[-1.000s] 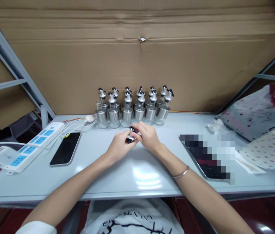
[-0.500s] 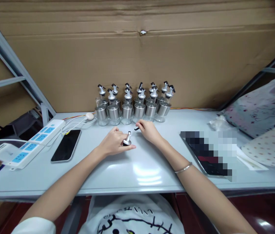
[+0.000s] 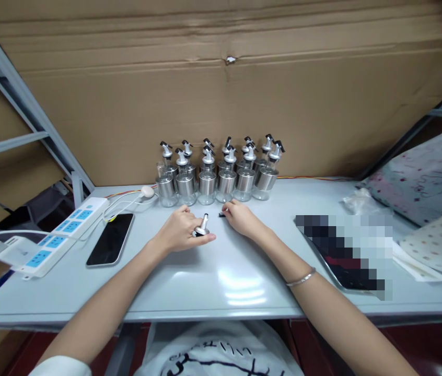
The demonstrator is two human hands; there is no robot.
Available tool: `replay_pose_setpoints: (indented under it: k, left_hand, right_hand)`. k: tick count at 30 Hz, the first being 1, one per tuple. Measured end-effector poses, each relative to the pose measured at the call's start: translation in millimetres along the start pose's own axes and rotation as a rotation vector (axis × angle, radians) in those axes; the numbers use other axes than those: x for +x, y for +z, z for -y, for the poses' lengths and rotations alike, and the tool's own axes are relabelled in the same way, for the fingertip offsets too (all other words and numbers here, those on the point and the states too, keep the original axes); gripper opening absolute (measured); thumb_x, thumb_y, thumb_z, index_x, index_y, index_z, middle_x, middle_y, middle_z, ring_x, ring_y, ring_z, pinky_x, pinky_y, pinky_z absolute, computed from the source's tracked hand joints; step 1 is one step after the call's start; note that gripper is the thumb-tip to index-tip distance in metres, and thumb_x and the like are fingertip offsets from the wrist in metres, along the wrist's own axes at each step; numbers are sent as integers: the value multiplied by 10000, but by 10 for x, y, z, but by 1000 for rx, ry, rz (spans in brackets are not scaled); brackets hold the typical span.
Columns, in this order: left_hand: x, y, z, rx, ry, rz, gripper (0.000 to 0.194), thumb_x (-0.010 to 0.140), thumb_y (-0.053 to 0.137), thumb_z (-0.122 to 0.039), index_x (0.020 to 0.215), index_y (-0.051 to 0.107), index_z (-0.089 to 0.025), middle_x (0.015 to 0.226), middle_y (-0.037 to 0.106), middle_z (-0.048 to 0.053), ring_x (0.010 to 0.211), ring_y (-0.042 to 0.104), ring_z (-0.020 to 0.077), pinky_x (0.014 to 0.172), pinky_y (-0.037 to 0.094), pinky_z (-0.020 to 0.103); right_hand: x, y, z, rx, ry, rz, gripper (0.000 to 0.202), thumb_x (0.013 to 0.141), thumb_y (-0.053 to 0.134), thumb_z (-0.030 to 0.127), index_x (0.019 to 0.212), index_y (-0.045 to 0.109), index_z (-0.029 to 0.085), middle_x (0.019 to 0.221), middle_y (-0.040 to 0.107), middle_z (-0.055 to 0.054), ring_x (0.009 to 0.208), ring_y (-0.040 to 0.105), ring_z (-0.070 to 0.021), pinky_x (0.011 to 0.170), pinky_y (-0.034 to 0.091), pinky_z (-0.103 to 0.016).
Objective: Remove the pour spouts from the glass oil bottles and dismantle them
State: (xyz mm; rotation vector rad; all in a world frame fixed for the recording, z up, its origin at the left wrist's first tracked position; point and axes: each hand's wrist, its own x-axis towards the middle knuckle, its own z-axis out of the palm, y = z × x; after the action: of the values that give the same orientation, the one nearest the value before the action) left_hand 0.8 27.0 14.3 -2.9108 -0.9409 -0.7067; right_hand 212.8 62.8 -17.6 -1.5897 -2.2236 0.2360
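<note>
Cardboard panel (image 3: 221, 104) fills the upper frame; below it, the pale tabletop (image 3: 158, 292) spans the width. Two rows of steel-sleeved glass bottles (image 3: 207, 183) stand at centre, close to the panel, most topped with black-levered pourers; the front bottle at the cluster's left end (image 3: 165, 185) shows a bare neck. Left hand (image 3: 177, 230), just left of centre: fingers curled, thumb stretched out, grasping a loose pourer spout (image 3: 202, 228) by its base, narrow tip up and leaning slightly right. Right hand (image 3: 242, 216), right of the spout: thumb and fingertips pinch a small black piece (image 3: 221, 214), apparently a lever; its inner end is hidden by the fingers. Spout and piece are near each other, not touching. Handling, my judgement: the base wants a firm hold, with the thumb off the tip so the top stays reachable. The black piece wants a light pinch at one end, leaving the other exposed for checking which way it faces. Working low over the bare surface seems wise; a piece that small could slip and skitter among the bottles.
</note>
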Motion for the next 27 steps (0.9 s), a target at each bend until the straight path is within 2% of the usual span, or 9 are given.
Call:
replay_pose_setpoints:
  k: [2,6,14,21,24,27]
  left_hand:
    - [-9,-26,35,7,-27,-10,497,885,419,-538,566,535,-175,483,518,-15,466,403,111,678,313,300]
    - [-15,1,62,4,-45,45,502,880,412,-545,554,511,-176,485,527,-16,458,386,104,682,309,300]
    - [-7,62,10,-6,17,24,526,900,366,-566,577,493,-171,494,527,-17,471,428,111,684,313,296]
    - [3,82,-9,21,5,57,501,906,367,-553,627,524,-168,515,541,-8,498,483,124,682,330,289]
    - [10,88,-27,7,3,84,487,906,375,-546,634,519,-169,528,562,-5,503,496,126,682,341,289]
    - [11,96,-26,-9,-1,103,480,906,381,-550,651,520,-167,545,580,-8,498,498,122,694,352,292]
  right_hand:
    - [-6,-31,-3,-14,-8,3,249,851,458,35,928,681,117,972,646,-144,840,627,-202,774,442,-275]
    - [-8,-86,-40,6,-47,27,315,807,439,-31,898,704,114,957,677,-129,883,628,-210,808,442,-273]
    - [-2,-67,-91,29,-66,82,319,800,459,-16,922,724,114,1001,697,-131,931,634,-220,848,440,-268]
    - [-6,-94,-64,58,-59,97,317,798,450,-6,914,724,102,1000,687,-137,928,621,-226,858,423,-285]
    - [-20,-173,1,223,-51,73,236,818,490,67,882,713,113,932,685,-113,857,609,-201,795,425,-284]
    - [-61,-278,103,627,-82,173,213,860,530,275,870,688,132,806,662,-57,735,569,-153,684,420,-260]
